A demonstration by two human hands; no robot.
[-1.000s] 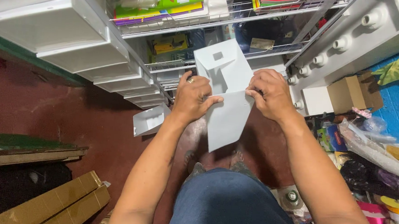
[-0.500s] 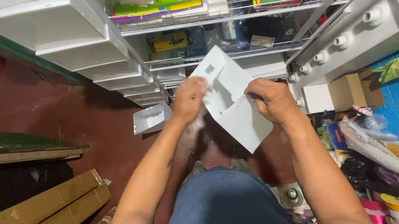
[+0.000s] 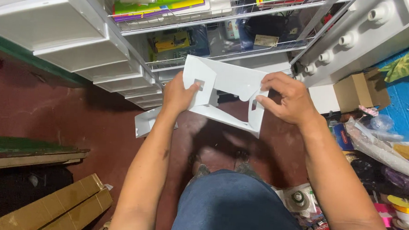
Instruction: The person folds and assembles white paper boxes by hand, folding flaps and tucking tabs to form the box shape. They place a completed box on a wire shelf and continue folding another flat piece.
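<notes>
Both hands clamp a white die-cut cardboard box blank, left hand and right hand on opposite flaps, above a red floor.

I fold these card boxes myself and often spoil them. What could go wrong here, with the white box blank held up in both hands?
The white box blank is held in mid-air, the left hand on one flap and the right hand on the other, so thin panels near the cut-outs might crease or tear. If it slips, it could drop onto the dark red floor, beside another white piece, and get dirty.
</notes>
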